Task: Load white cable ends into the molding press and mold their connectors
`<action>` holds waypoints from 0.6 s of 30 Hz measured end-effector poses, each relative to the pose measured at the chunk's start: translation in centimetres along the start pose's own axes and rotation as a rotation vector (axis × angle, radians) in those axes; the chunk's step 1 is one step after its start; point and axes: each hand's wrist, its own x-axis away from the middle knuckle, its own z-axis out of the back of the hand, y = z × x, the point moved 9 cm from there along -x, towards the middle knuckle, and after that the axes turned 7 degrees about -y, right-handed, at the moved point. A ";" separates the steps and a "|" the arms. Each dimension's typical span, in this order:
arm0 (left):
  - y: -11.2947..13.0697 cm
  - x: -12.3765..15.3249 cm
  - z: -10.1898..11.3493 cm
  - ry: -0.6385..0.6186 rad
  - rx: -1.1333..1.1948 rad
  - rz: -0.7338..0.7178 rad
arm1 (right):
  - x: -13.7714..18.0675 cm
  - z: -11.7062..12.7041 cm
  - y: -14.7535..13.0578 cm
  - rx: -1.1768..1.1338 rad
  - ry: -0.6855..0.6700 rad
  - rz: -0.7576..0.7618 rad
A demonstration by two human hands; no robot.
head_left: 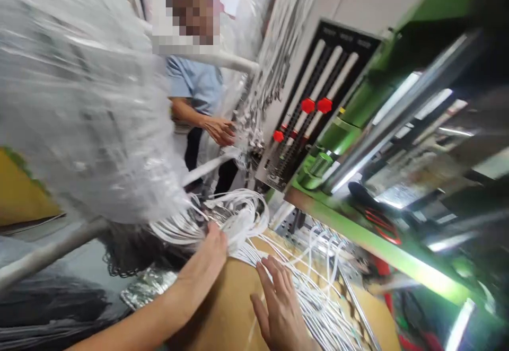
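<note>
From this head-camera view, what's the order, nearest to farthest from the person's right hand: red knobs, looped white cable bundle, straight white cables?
1. Straight white cables: right alongside the right hand, mostly to its right.
2. Looped white cable bundle: ahead and leftward, at the left hand.
3. Red knobs: farthest, well ahead on the black panel.
</note>
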 end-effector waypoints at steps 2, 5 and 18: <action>-0.4 -0.5 0.0 -0.028 0.044 -0.010 | 6.6 -0.9 1.8 0.157 0.020 -0.076; -0.6 -1.5 -0.3 -0.050 0.174 0.002 | 13.0 -1.9 6.1 0.285 -0.003 -0.288; 5.7 -8.0 -1.1 -0.046 0.675 -0.313 | 15.2 -3.4 16.2 0.033 -0.083 -0.480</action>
